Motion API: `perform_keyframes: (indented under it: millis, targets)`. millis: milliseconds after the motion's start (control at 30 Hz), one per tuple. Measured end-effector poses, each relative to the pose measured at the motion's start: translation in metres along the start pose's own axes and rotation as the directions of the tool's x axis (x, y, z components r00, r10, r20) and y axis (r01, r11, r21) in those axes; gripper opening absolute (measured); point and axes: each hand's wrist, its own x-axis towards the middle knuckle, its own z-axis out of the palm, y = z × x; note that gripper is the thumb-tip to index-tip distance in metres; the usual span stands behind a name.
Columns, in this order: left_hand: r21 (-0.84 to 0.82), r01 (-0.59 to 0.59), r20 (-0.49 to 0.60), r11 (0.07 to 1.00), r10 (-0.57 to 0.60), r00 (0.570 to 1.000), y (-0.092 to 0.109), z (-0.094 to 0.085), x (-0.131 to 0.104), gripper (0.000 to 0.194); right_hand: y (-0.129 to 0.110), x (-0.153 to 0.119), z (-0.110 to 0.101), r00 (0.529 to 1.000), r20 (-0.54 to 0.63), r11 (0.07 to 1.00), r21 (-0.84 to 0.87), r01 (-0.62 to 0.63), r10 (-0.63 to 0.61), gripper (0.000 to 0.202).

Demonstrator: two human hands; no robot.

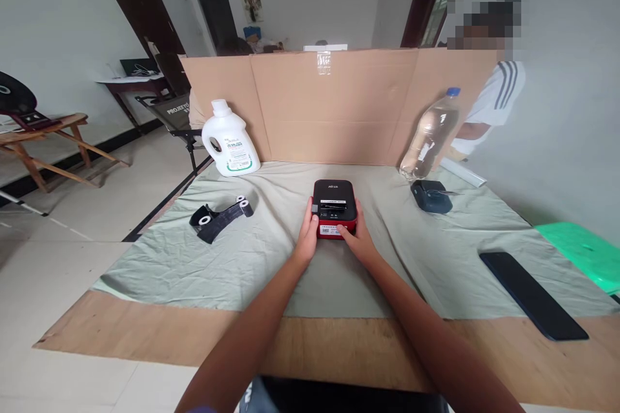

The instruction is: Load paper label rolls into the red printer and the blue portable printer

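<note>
The device (pixel 333 191), black on top and red below, sits mid-surface over the cloth (pixel 271 264), held from both sides. The left hand (pixel 306 232) closes on its 9 o'clock side; the right hand (pixel 359 237) grips its 3 o'clock side, thumb across the white label (pixel 327 230) on the near face. Whether the device rests on the cloth or is slightly raised I cannot tell. The forearms run back toward 5 and 7 o'clock, crossing the bare wood of the surface (pixel 339 342).

Around the device, a black ribbon (pixel 224 222) with white-cored rolls lies at 9 o'clock, well apart from the left hand. A white jug (pixel 232 145) stands at 10, a clear bottle (pixel 431 132) with a blue cap at 2. Just nearer than the bottle, toward 3, is a dark case (pixel 432 197); a white roll (pixel 462 172) lies beyond it. A black slab (pixel 533 295) lies at 4, overhanging the cloth onto wood.

Cardboard (pixel 334 113) stands upright across 12 o'clock, blocking much of the room behind and partly hiding a person (pixel 498 93) at 2. Off the surface, a green stool (pixel 578 251) is at 3 and a chair (pixel 173 117) at 10.
</note>
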Motion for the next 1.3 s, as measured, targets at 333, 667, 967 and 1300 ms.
perform_keyframes:
  millis: [333, 667, 967, 1300]
  targets:
    - [0.062, -0.092, -0.065, 0.994, 0.096, 0.993, -0.002, 0.0, -0.002, 0.048, -0.002, -0.005, -0.001, 1.0, 0.003, 1.0, -0.002, -0.02, 0.02, 0.091]
    - [0.057, -0.146, -0.074, 0.988, 0.15, 0.986, -0.007, -0.001, 0.001, 0.028, -0.002, -0.007, 0.0, 0.999, -0.053, 1.0, -0.026, 0.004, -0.006, 0.082]
    - [0.002, -0.114, -0.049, 0.994, 0.114, 0.992, -0.008, -0.005, 0.006, 0.027, -0.007, -0.007, -0.003, 0.993, -0.09, 0.977, -0.203, 0.062, -0.081, 0.071]
    - [0.057, -0.083, -0.004, 0.995, 0.083, 0.997, -0.008, -0.014, 0.012, 0.027, -0.012, -0.006, -0.007, 0.995, -0.075, 0.959, -0.279, 0.04, -0.064, 0.067]
